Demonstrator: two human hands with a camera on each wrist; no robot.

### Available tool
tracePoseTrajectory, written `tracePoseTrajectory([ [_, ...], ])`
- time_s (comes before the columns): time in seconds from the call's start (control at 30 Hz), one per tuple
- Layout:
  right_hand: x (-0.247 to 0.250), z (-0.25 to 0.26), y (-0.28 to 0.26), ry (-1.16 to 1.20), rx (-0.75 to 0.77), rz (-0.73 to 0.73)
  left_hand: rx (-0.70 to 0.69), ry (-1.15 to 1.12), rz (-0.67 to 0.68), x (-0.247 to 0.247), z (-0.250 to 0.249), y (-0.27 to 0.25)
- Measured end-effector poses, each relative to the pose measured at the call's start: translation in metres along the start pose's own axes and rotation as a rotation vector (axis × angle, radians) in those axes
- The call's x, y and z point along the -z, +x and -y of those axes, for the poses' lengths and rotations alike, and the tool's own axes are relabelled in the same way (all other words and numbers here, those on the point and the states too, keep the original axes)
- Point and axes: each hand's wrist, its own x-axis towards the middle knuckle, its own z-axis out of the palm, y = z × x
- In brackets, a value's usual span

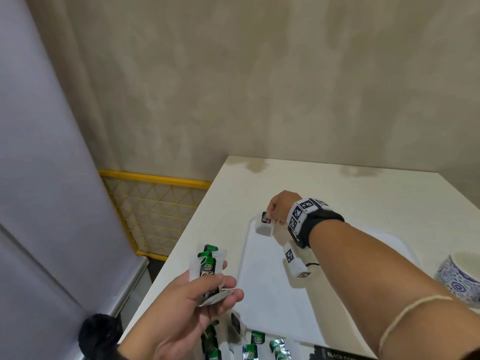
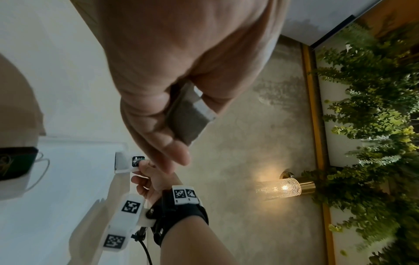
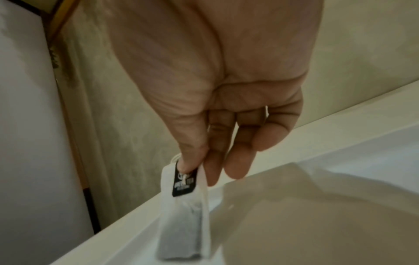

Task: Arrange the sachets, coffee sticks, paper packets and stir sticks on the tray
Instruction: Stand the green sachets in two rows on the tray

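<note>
Your right hand (image 1: 279, 207) has its grip pinched on the top of a single tea sachet (image 1: 263, 224), thumb pressed on the dark green label and a finger behind, with the other fingers hanging loosely beside it. That sachet hangs below the grip, over the far left corner of the white tray (image 1: 265, 294); in the right wrist view its lower end (image 3: 181, 231) is down at the tray's rim, though you cannot tell whether it touches the tray floor.

Your left hand (image 1: 187, 305) is nearer to you than that grip and to its left, at the left edge of the tabletop (image 1: 337, 185). Its grip is closed on a fanned bunch of sachets (image 1: 207, 266), thumb on top and fingers beneath, labels facing up. The left wrist view shows the grey underside of the bunch (image 2: 190, 114) between thumb and fingers.

Below your left hand, more loose sachets (image 1: 249, 344) lie on the tabletop, just off the tray's near edge. A dark box (image 1: 337, 353) sits beside them. Right of your right forearm, a blue-patterned cup (image 1: 462, 279) stands near the tray's right side.
</note>
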Motion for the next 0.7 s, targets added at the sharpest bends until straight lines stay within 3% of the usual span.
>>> tracePoseTrajectory([
  [0.23,-0.009,-0.002,0.025,-0.291,0.031,0.027,0.062,-0.024,0.033,-0.005,-0.003,0.008],
  [0.7,-0.014,-0.005,0.033,-0.221,0.078,0.007,0.019,-0.02,0.112,-0.001,-0.006,0.031],
])
